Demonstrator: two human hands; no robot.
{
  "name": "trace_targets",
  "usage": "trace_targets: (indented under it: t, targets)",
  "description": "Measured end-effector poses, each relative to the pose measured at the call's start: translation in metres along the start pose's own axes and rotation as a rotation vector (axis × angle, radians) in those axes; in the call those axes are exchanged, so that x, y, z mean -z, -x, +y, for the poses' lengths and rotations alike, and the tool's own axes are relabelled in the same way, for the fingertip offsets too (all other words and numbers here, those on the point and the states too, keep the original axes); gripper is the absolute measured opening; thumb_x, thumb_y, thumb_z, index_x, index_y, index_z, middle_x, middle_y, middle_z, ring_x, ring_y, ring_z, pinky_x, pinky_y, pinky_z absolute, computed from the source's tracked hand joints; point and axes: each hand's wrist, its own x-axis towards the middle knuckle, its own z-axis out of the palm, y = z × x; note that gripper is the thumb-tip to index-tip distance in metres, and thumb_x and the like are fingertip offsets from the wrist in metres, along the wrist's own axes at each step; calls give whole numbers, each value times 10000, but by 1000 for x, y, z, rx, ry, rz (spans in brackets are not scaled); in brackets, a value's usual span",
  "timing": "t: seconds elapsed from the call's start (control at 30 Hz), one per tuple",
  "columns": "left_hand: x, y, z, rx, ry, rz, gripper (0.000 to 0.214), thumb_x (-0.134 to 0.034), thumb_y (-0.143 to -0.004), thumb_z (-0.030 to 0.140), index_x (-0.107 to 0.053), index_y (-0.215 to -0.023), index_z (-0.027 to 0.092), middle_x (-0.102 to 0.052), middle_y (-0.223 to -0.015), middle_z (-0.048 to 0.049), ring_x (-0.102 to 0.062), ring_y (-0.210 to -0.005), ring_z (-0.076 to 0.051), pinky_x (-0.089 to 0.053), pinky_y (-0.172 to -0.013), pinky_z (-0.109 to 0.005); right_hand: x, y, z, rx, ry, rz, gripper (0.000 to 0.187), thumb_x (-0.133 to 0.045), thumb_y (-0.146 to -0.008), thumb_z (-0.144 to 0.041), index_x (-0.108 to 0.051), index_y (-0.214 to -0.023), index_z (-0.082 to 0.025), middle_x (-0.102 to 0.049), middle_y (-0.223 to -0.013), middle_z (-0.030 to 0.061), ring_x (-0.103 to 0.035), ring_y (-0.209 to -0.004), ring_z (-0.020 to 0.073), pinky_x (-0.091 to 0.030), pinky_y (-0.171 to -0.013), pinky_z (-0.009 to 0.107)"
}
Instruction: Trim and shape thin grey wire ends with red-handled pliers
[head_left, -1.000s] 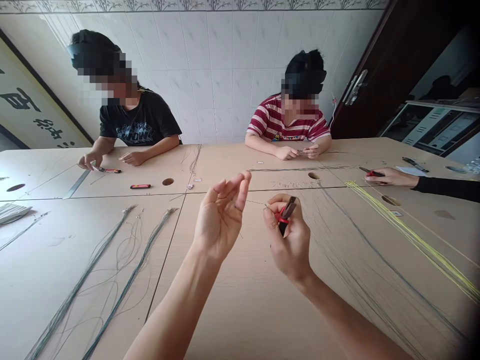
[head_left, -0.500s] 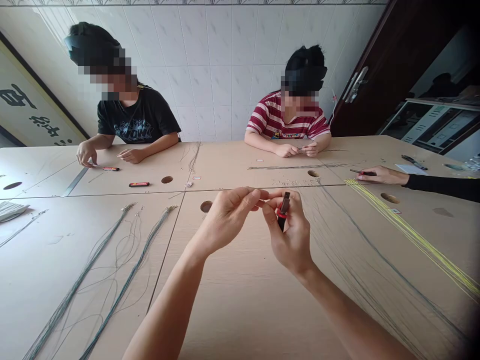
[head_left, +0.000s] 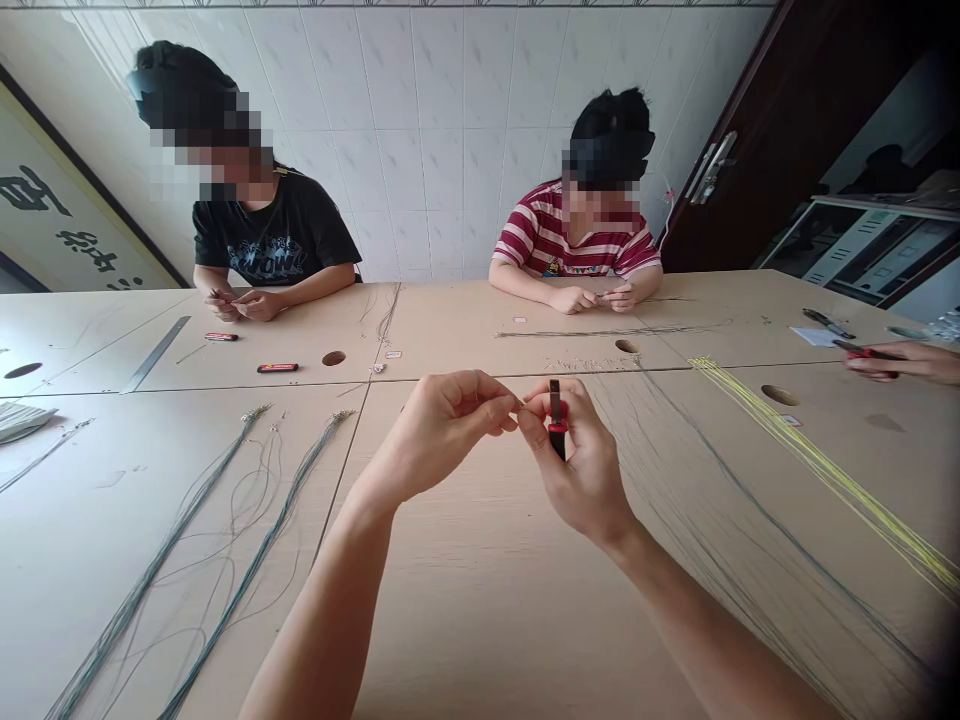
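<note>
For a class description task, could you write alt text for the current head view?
A person's left hand and right hand meet at the fingertips above a table, the right holding a red-and-black tool. Grey-green cords lie to the left and yellow cords to the right; two co-workers sit across.

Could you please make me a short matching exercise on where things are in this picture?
Things:
1. Held red-and-black tool
2. Yellow strands
3. Grey flat strip
4. Two blue-green bundles

Places:
A. Left foreground of the table
B. In the camera wearer's right hand
C. Right side of the table
D. Before the person in black

Pairs: 1-B, 2-C, 3-D, 4-A
</note>
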Motion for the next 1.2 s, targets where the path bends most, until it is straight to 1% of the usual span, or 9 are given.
trace_targets:
  t: [0.23,0.37,0.5,0.6,0.67,0.73,0.93,1.1,1.2]
  targets:
    - [0,0,-3,19,-52,-1,155,-601,-868,273,-673,-839,139,-694,-815,-49,-610,-762,-144,-506,-700,-276,2,-2,-4,-1,-18,-54,87,-539,-934,-202,-524,-851,-221,-540,-936,16,-537,-827,127,-463,-735,279]
    - [0,-2,-3,31,-41,17,141,-589,-869,263,-648,-824,143,-696,-826,-51,-624,-765,-145,-507,-695,-276,3,-3,-5,-36,-28,-65,40,-533,-934,-223,-557,-902,-226,-576,-973,31,-567,-884,148,-474,-772,302]
    - [2,-2,-1,42,-39,64,151,-598,-868,279,-626,-801,147,-713,-814,-56,-646,-762,-147,-515,-690,-275,10,-4,-5,-52,97,-57,45,-538,-911,-233,-570,-938,-218,-614,-916,37,-572,-787,158,-469,-709,312]
    - [4,-1,0,33,-14,120,152,-604,-870,286,-621,-807,148,-713,-810,-52,-651,-772,-142,-520,-714,-274,16,-5,-6,-79,237,-182,60,-528,-851,-164,-554,-820,-208,-591,-733,12,-530,-647,153,-429,-600,296]
    - [5,-1,0,21,20,150,144,-604,-872,281,-620,-818,149,-719,-858,-57,-657,-811,-143,-521,-734,-271,18,-4,-7,-114,292,-282,88,-517,-803,-129,-532,-770,-209,-591,-691,6,-516,-604,152,-397,-547,283]
    - [6,0,1,8,41,158,134,-605,-873,271,-617,-819,149,-724,-909,-64,-661,-841,-145,-521,-739,-267,18,-3,-8,-131,328,-321,96,-511,-778,-123,-505,-741,-211,-600,-684,4,-507,-579,148,-372,-516,274]
    - [2,2,3,-74,66,129,106,-609,-872,238,-604,-811,151,-724,-893,-47,-665,-810,-129,-529,-736,-257,15,1,-8,-111,388,-259,113,-514,-774,-128,-484,-704,-213,-558,-607,-21,-435,-501,125,-318,-463,265]
    - [0,3,1,-29,23,106,126,-601,-876,269,-608,-812,160,-720,-908,-52,-675,-849,-163,-542,-774,-302,16,-2,-13,-137,166,-109,86,-546,-899,-268,-577,-843,-211,-603,-691,-9,-531,-604,131,-425,-554,262]
    - [-2,3,-1,15,-22,45,136,-582,-880,273,-617,-808,163,-716,-870,-55,-675,-864,-184,-542,-779,-325,18,-3,-15,-75,155,-64,97,-561,-914,-307,-574,-883,-216,-625,-760,5,-558,-670,140,-459,-629,278]
